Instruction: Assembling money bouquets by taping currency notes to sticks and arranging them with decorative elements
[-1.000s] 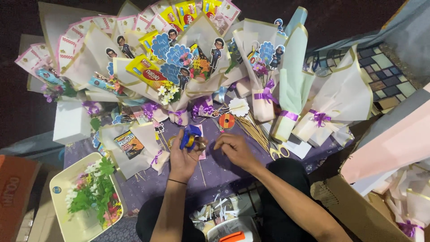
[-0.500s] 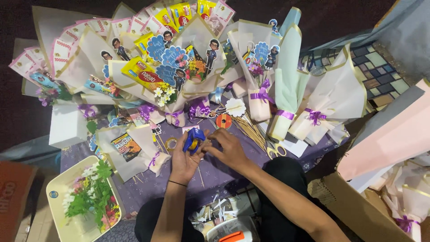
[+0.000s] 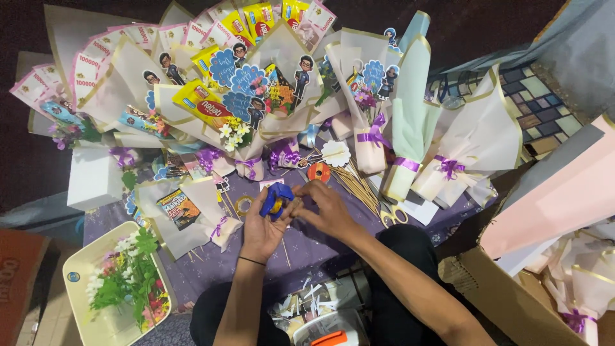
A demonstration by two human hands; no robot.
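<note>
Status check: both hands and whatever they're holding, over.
Left hand grips blue tape dispenser. Right hand pinches at its front edge, fingertips touching. Bundle of wooden skewers and scissors lie just right of the hands, nothing between them.

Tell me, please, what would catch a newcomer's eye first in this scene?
The fan of wrapped bouquets across the top, stuffed with cartoon cut-outs, snack packets and purple ribbons. Below them, at the centre, the left hand holds a blue tape dispenser while the right hand meets it. A cream tray of flowers sits at lower left.
</note>
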